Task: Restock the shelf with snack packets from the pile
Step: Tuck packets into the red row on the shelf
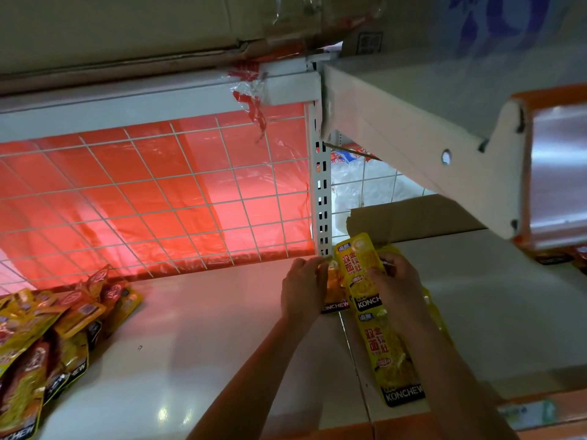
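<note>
Both the left hand and right hand grip upright yellow snack packets, long axis pointing toward the shelf back.

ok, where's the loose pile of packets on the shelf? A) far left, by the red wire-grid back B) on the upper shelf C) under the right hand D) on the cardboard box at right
A: the pile of packets lies at the far left of the shelf, in front of the red wire-grid back; both hands are well to its right.
</note>
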Tool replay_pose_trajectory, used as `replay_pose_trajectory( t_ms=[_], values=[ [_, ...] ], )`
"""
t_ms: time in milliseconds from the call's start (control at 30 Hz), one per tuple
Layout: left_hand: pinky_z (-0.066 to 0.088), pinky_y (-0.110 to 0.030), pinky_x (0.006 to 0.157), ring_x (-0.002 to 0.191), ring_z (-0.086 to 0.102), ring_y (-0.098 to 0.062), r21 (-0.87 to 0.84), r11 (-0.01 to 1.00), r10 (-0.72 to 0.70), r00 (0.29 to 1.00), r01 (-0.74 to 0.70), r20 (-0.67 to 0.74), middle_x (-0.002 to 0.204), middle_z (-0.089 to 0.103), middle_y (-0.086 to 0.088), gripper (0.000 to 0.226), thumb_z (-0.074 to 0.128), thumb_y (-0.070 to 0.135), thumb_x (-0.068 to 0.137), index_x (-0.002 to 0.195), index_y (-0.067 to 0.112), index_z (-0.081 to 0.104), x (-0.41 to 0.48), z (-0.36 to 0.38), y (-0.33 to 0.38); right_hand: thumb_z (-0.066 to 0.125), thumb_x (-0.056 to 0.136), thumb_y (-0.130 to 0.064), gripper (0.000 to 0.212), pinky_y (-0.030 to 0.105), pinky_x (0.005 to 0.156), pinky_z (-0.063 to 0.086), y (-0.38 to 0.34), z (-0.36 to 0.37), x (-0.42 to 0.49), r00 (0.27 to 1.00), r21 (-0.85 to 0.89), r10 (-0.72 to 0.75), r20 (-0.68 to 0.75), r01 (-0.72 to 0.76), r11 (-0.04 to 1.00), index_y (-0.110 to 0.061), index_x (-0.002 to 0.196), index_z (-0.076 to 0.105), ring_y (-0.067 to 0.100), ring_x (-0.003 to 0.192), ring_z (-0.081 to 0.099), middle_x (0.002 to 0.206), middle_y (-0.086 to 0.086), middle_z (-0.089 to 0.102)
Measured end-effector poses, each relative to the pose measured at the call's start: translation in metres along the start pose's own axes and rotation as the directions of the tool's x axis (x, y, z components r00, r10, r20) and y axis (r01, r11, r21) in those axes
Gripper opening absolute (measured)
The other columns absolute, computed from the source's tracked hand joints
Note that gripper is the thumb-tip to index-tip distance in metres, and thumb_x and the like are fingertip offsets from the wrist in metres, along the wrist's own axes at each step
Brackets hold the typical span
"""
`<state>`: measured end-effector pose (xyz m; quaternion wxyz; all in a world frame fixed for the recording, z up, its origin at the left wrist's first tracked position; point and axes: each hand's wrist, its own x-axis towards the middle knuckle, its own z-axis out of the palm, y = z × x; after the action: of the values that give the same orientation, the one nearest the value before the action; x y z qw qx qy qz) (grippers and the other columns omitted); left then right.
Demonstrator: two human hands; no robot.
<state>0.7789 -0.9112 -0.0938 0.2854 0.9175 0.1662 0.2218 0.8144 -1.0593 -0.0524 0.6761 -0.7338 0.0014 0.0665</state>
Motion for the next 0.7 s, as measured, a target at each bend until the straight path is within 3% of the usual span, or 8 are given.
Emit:
replay_pose_trajectory(
  t_ms=[67,133,233,300,367,433,567,700],
  values=[
    [0.049,-0.024,0.073,0.082,0.068,-0.01,-0.309,0.947,-0.087,0.996,0.082,-0.002,0.093,0.071,0.002,0.021,0.054,0.033,0.096,0.114,0.029,0.065,0.0,-0.006,0.01,0.058,0.085,-0.006,0.027,0.032,0.066,0.052,0.001,0.007,-0.002,1.0,-0.02,-0.023,0.008,0.024,1.0,-0.018,0.109,0.058,0.02,0.082,0.066,0.094,0.002,0.067],
    [0.054,-0.021,0.069,0.076,0.069,-0.004,-0.567,0.792,-0.177,0.974,0.227,0.142,0.089,0.072,0.005,0.025,0.066,0.03,0.089,0.11,0.041,0.062,-0.001,-0.007,0.017,0.057,0.086,-0.007,0.027,0.026,0.065,0.05,0.003,0.015,-0.003,0.997,-0.071,-0.065,0.029,0.067,0.995,-0.02,0.109,0.059,0.014,0.085,0.064,0.095,-0.002,0.067],
    [0.059,-0.037,0.076,0.086,0.07,-0.017,-0.698,0.639,-0.27,0.944,0.323,0.19,0.095,0.073,-0.002,0.037,0.075,0.016,0.081,0.109,0.039,0.065,-0.003,-0.006,0.009,0.059,0.088,-0.015,0.023,0.019,0.068,0.043,0.004,0.022,-0.005,0.979,-0.262,-0.192,0.066,0.203,0.944,-0.022,0.11,0.063,0.008,0.088,0.062,0.094,-0.012,0.064],
    [0.059,-0.036,0.076,0.084,0.069,-0.013,-0.681,0.651,-0.325,0.934,0.334,0.148,0.096,0.072,0.0,0.039,0.076,0.013,0.079,0.112,0.032,0.066,-0.003,-0.008,-0.004,0.059,0.088,-0.013,0.029,0.026,0.084,0.043,0.007,0.02,-0.003,0.963,-0.394,-0.262,0.062,0.265,0.88,-0.013,0.118,0.062,0.017,0.104,0.059,0.108,-0.001,0.064],
    [0.06,-0.032,0.075,0.083,0.068,-0.007,-0.582,0.738,-0.34,0.933,0.342,0.118,0.098,0.072,0.003,0.043,0.077,0.016,0.079,0.118,0.028,0.065,-0.006,-0.009,-0.017,0.056,0.089,-0.01,0.035,0.032,0.095,0.038,0.011,0.017,0.001,0.95,-0.542,-0.3,0.086,0.298,0.786,-0.008,0.124,0.058,0.025,0.117,0.053,0.122,0.008,0.061],
    [0.06,-0.028,0.073,0.081,0.067,-0.003,-0.491,0.797,-0.33,0.934,0.352,0.134,0.1,0.071,0.005,0.046,0.077,0.018,0.079,0.122,0.028,0.063,-0.012,-0.011,-0.023,0.053,0.089,-0.008,0.04,0.032,0.099,0.036,0.015,0.016,0.003,0.949,-0.646,-0.283,0.139,0.304,0.701,-0.009,0.129,0.055,0.026,0.122,0.048,0.129,0.009,0.057],
    [0.05,-0.008,0.061,0.075,0.064,0.002,-0.386,0.867,-0.264,0.948,0.314,0.176,0.099,0.069,0.009,0.047,0.076,0.023,0.08,0.125,0.026,0.062,-0.02,-0.008,-0.023,0.051,0.088,-0.006,0.037,0.032,0.1,0.033,0.023,0.019,0.004,0.934,-0.736,-0.295,0.202,0.343,0.584,-0.008,0.125,0.056,0.025,0.121,0.047,0.127,0.01,0.056],
    [0.045,-0.004,0.062,0.075,0.062,-0.003,-0.268,0.932,-0.192,0.96,0.243,0.204,0.106,0.069,0.004,0.048,0.075,0.027,0.081,0.127,0.025,0.06,-0.022,-0.005,-0.017,0.051,0.089,-0.007,0.036,0.032,0.105,0.032,0.03,0.021,0.002,0.923,-0.744,-0.307,0.231,0.371,0.556,-0.008,0.124,0.057,0.024,0.125,0.045,0.129,0.009,0.055]
  ],
)
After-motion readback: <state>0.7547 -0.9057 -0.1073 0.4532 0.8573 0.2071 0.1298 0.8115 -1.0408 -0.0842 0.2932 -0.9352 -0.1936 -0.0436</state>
